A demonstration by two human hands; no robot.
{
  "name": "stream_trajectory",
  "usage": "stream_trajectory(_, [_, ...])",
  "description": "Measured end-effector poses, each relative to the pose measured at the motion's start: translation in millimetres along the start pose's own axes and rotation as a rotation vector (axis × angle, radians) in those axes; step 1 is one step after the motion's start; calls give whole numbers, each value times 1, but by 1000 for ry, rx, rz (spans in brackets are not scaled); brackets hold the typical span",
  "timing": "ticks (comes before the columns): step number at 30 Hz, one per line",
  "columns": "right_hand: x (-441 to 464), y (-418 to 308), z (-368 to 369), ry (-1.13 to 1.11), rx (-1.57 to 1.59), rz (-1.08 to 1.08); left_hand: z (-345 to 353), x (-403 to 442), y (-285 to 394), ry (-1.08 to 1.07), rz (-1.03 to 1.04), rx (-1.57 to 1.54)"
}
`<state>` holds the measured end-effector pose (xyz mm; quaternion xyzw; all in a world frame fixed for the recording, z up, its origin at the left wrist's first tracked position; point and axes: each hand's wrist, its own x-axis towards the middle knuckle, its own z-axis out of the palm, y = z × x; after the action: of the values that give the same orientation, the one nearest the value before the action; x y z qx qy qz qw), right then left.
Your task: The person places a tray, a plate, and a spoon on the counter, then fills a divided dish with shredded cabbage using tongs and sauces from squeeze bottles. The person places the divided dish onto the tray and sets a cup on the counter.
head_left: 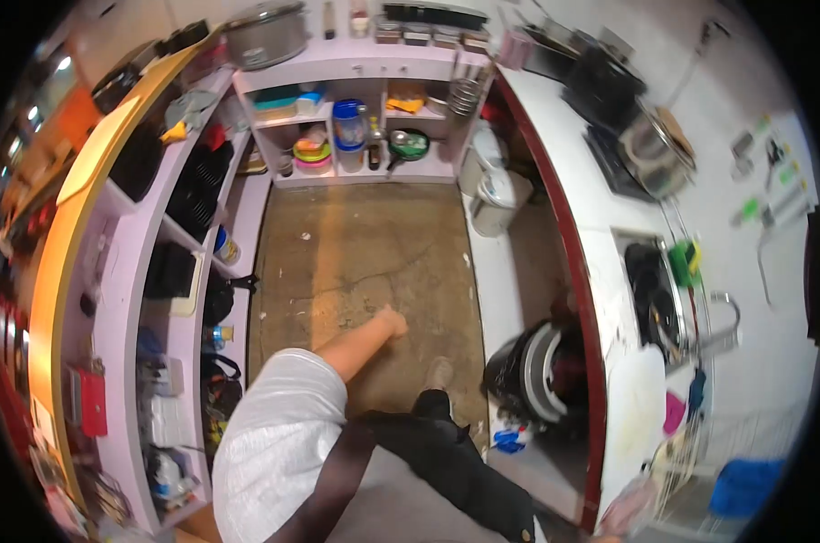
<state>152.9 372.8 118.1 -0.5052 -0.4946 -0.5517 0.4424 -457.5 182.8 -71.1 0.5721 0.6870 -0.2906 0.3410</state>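
My left arm reaches forward over the brown floor (383, 235). At its end my left hand (393, 321) looks curled closed, slightly blurred, with nothing visible in it. It touches none of the shelves or the counter. My right hand cannot be made out in this view. Below and right of the left hand, one shoe (440, 372) shows on the floor. A dark strap (328, 484) crosses my front, and a black bag or garment (455, 462) hangs there.
Pinkish shelving (129, 299) with containers lines the left. Ahead, a shelf unit (364, 177) holds tubs and a pan (408, 145). On the right, a white counter (554, 149) carries pots and a sink (622, 244); a black-lined bin (541, 366) and white canisters (495, 201) stand beneath.
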Motion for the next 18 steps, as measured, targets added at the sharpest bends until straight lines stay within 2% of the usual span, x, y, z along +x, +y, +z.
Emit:
stream_trajectory(1, [-54,-28,16,-164,341,-26,23,3,5,364,9,-610])
stream_trajectory(2, [-102,-66,24,-408,678,6,42,1,9,722,234,-1141])
stream_trajectory(3, [-147,-110,28,-742,941,104,51,2,3,720,193,-1141])
stream_trajectory(4, [-162,-170,12,-1212,1065,339,56,1,1,528,-38,-1170])
stream_trajectory(5, [-158,-229,0,-1573,1105,360,57,4,4,338,-256,-1197])
stream_trajectory(6, [-143,-282,-8,-1756,1345,159,70,6,11,398,-345,-1065])
stream_trajectory(7, [-147,-318,-6,-1720,1365,-253,88,7,15,457,-430,-932])
stream_trajectory(8, [-170,-363,11,-2164,1645,-249,87,-8,17,392,-482,-897])
stream_trajectory(9, [-185,-391,31,-2221,1650,-561,85,-24,18,322,-531,-862])
stream_trajectory(10, [-165,-437,34,-2256,1635,-886,73,-48,14,265,-629,-979])
stream_trajectory(12, [-139,-503,41,-2306,1658,-918,89,-65,5,195,-748,-1134])
stream_trajectory(14, [-144,-563,55,-2062,1474,-1102,138,-55,9,427,-1076,-1527])
stream_trajectory(16, [-128,-620,61,-1856,1372,-1328,127,-63,16,409,-1075,-1639])
stream_trajectory(18, [-128,-673,60,-1869,1332,-1419,134,-51,23,391,-974,-1778])
